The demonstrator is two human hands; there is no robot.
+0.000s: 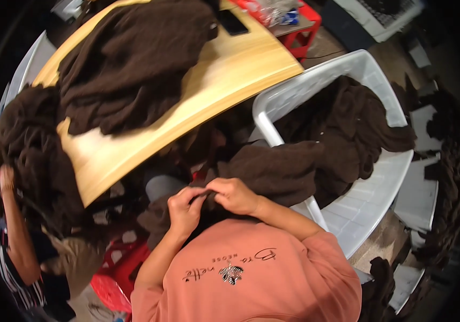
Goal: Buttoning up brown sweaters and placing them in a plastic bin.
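Close to my chest, a dark brown piece of cloth [278,166] is pinched between my two hands. My left hand [183,208] grips its edge with thumb and fingers pressed together. Right beside it, my right hand [235,196] holds the same edge with fingers curled. To the right the cloth runs over the rim of a white plastic basket [366,225], where more brown fabric [348,115] lies heaped. Whether it is all one piece I cannot tell. Some of the cloth also hangs below my left hand.
A light wooden table [251,59] ahead carries a brown cloth pile [139,59] and a black phone [234,22]. Behind it stands a red stool [310,32] with plastic bags. At left, another person's arm [18,225] reaches to hanging brown fabric [34,145]. A red stool [120,257] stands lower left.
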